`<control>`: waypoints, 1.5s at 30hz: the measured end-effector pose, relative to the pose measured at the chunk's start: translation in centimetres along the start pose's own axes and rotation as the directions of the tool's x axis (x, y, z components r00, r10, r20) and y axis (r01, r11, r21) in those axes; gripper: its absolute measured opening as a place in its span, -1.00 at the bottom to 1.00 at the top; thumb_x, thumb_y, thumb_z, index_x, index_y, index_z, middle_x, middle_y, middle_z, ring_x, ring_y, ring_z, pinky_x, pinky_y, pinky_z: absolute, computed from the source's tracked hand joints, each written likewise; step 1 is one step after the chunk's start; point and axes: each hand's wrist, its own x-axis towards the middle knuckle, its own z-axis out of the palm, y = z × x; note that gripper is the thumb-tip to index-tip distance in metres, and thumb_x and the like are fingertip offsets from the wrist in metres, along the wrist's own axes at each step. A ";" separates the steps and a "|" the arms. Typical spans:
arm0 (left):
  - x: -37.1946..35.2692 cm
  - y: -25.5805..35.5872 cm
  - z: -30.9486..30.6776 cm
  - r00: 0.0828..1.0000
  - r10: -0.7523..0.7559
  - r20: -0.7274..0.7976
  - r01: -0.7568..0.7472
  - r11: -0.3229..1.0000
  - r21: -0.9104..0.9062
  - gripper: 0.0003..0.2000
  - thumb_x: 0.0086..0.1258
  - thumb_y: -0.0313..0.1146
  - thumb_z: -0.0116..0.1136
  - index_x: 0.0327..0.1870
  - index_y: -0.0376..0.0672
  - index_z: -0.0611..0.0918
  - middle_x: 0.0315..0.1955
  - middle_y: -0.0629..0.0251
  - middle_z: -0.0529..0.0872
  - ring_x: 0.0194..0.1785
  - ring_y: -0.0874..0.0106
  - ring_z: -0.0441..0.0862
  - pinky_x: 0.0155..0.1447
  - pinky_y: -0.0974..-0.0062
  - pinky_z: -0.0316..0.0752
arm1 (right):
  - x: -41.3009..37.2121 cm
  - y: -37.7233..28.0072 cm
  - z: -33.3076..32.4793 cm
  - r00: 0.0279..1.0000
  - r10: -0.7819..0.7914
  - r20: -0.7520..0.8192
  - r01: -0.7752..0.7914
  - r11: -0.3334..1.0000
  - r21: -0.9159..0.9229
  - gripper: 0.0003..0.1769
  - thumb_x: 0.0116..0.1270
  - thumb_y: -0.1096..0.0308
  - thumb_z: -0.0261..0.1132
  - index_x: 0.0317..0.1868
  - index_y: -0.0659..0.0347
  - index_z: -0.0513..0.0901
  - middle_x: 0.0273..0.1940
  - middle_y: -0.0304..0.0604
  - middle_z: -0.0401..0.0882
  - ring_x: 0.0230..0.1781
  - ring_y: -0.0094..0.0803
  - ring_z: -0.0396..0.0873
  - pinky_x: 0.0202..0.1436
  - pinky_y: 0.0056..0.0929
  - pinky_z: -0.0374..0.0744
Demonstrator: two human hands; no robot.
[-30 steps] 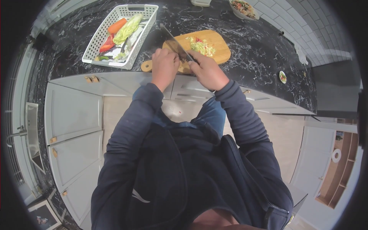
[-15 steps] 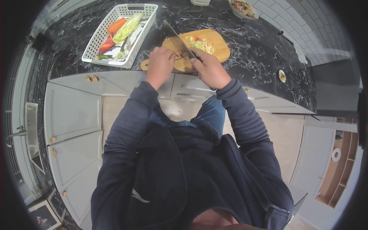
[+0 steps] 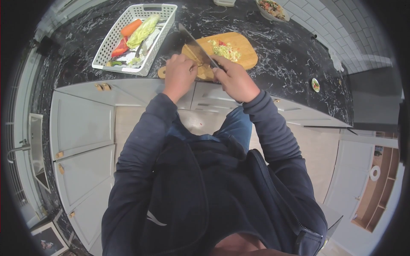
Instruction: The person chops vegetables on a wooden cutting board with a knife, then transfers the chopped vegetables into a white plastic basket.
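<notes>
My right hand (image 3: 235,79) is closed round the handle of a kitchen knife (image 3: 195,46). Its wide blade slants up and left across a wooden cutting board (image 3: 247,52). At the board's left end, close to the blade, my left hand (image 3: 180,73) has its fingers curled down. What those fingers hold, if anything, is hidden beneath them. Small brownish bits lie by the blade, too small to name. Chopped pale green and red vegetables (image 3: 227,52) sit in a pile on the board, to the right of the knife.
Left of the board stands a white perforated basket (image 3: 101,59) with a carrot (image 3: 131,28), a pale green cabbage (image 3: 144,32) and a red pepper piece (image 3: 120,48). A bowl of mixed food (image 3: 273,10) stands at the back, and a small dish (image 3: 315,85) lies right on the dark marbled counter (image 3: 282,53).
The knife's tip has swung slightly to the left, and my right hand has shifted a little with it. My left hand stays almost in place. The vegetable pile looks the same.
</notes>
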 end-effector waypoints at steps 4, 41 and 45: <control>-0.1 0.1 -0.1 1.000 -0.003 -0.007 0.002 0.999 -0.054 -0.80 0.31 -0.36 -0.02 -0.39 -0.13 0.69 -0.46 0.34 0.54 -0.27 0.26 0.37 -0.16 0.31 0.25 | -0.1 0.4 0.2 1.000 0.005 0.027 -0.005 1.000 0.009 -0.53 0.39 0.28 -0.10 0.28 0.20 0.32 -0.38 -0.16 0.53 -0.55 -0.44 0.34 -0.30 -0.46 0.37; -1.2 0.3 -0.5 0.982 -0.069 -0.174 -0.002 0.926 -0.378 -0.88 0.24 -0.46 0.00 -0.48 -0.21 0.58 -0.51 0.26 0.54 -0.34 0.31 0.42 -0.27 0.38 0.33 | -0.8 1.9 -0.9 0.974 0.219 -0.060 -0.191 0.934 0.302 -0.57 0.33 0.33 -0.02 0.19 0.27 0.37 -0.52 -0.21 0.44 -0.69 -0.50 0.33 -0.51 -0.53 0.35; -2.2 0.0 -1.2 0.992 -0.048 -0.121 0.000 0.929 -0.369 -0.86 0.30 -0.37 0.01 -0.31 -0.22 0.58 -0.39 0.26 0.58 -0.23 0.28 0.43 -0.15 0.36 0.36 | -1.2 3.1 -1.6 0.962 0.240 -0.129 -0.176 0.909 0.379 -0.57 0.34 0.30 0.04 0.18 0.28 0.36 -0.50 -0.20 0.44 -0.70 -0.52 0.32 -0.56 -0.58 0.37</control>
